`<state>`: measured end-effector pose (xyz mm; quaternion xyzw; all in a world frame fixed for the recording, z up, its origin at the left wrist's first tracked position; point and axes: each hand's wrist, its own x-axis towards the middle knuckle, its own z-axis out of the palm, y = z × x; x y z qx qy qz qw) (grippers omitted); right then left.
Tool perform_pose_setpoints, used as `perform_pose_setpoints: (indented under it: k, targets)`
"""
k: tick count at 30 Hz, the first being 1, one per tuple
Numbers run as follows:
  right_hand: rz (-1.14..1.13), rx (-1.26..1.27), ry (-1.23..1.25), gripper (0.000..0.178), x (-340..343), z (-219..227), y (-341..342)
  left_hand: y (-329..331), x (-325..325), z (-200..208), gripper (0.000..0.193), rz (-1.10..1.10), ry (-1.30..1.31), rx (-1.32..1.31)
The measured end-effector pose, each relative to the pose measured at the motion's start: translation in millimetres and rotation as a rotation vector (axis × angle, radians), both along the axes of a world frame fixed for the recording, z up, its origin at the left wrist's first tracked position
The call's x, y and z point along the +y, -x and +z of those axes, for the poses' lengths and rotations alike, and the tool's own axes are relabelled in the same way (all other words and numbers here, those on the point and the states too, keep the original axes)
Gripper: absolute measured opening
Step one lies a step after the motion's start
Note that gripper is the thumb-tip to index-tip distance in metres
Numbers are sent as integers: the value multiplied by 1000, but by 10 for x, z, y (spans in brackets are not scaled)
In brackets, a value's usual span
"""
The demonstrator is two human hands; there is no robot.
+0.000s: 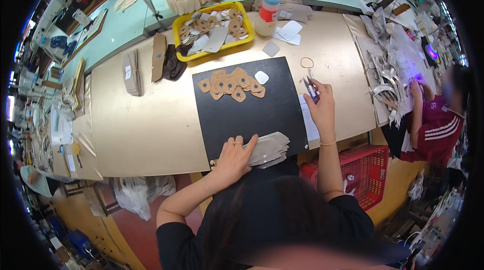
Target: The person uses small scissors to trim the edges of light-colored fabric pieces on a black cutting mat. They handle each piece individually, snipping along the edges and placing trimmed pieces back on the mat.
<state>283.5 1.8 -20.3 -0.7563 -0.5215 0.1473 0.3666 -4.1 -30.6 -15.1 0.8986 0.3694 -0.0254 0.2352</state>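
Observation:
My left hand (pixel 233 161) rests palm down at the near edge of a black cutting mat (pixel 252 113), fingers apart. Its thumb side touches a fanned stack of grey cut pieces (pixel 269 150). Past the mat's right edge, the fingers of my right hand (pixel 323 108) close round a small pointed tool that looks like thread snips (pixel 309 88); whether it is lifted off the table cannot be told. Tan pieces with dark round spots (pixel 232 83) lie heaped on the far part of the mat. One white rounded piece (pixel 261 77) sits beside them.
Behind the mat stand a yellow basket (pixel 214 57) of cut pieces and a blue-capped bottle (pixel 268 14). A printed sheet (pixel 308 118) lies under my right wrist. A rubber band (pixel 306 62) is farther off. A red crate (pixel 360 176) stands below; a co-worker (pixel 433 113) sits at right.

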Motion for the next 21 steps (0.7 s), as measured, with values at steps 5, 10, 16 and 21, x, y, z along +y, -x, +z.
perform_pose_setpoints:
  k: [5, 10, 16, 21]
  targets:
    - [-149, -161, 52, 41, -24, -405, -343, 12, -51, 9, 105, 40, 95, -39]
    - [-116, -110, 168, 43, -19, -516, -323, 29, 12, 78, 109, 39, 100, -31]
    - [-4, -205, 62, 47, 29, -436, 7, 229, 380, 62, 106, 96, -83, 57]
    - [179, -133, -84, 42, -9, -355, 360, 592, 915, -94, 74, 202, -149, -174]
